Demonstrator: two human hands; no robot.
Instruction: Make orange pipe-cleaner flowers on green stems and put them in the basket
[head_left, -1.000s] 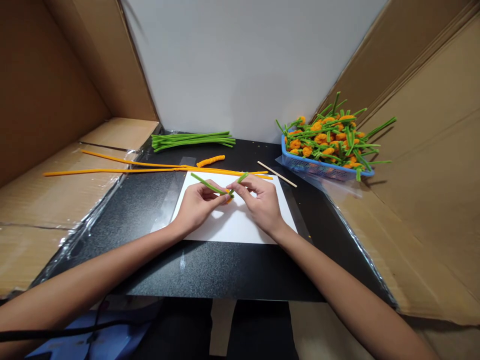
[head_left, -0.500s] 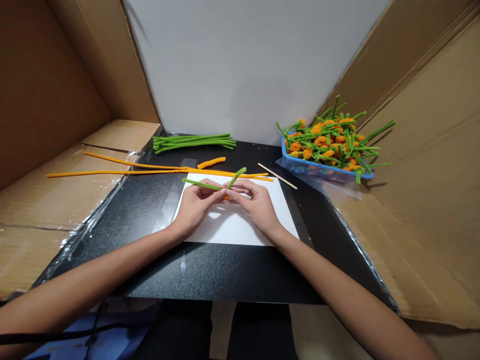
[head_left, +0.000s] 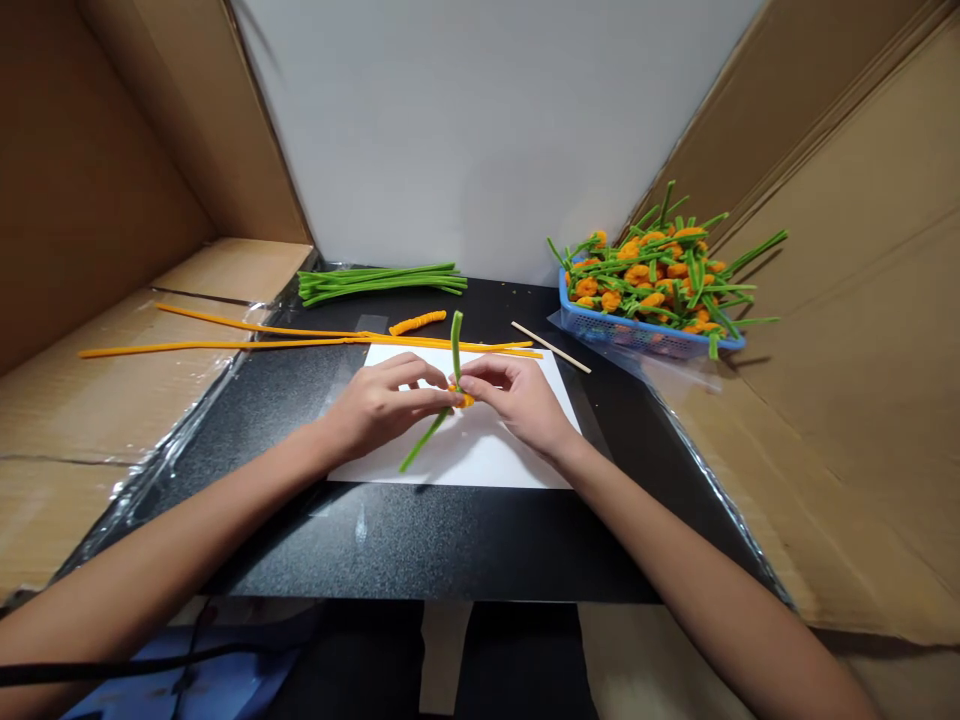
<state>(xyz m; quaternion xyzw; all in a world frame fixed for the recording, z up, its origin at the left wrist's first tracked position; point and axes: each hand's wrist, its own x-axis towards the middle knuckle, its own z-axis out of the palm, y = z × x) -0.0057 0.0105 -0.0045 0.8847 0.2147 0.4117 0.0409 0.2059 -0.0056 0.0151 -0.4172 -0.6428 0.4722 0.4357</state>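
Over the white sheet [head_left: 480, 455], my left hand [head_left: 379, 400] and my right hand [head_left: 521, 400] pinch one small piece between their fingertips. It is an orange pipe-cleaner coil [head_left: 466, 400], mostly covered by the fingers, with a green pipe cleaner [head_left: 457, 345] on it. One green end points up and away; the other slants down to the left, below my left fingers. Both hands are closed on the piece. Just beyond them lie long orange pipe cleaners [head_left: 300, 344] and a tightly wound orange coil [head_left: 418, 323].
A bundle of green pipe cleaners [head_left: 382, 283] lies at the back left of the black table [head_left: 450, 545]. A thin wooden stick [head_left: 551, 347] rests right of the sheet. The blue basket [head_left: 645, 333] at back right is heaped with orange-and-green pieces. Cardboard walls [head_left: 847, 330] flank the table.
The piece has turned in my fingers: its green ends, spread left and up-right before, now point up and down-left. My left hand has rolled over, its back now facing up.
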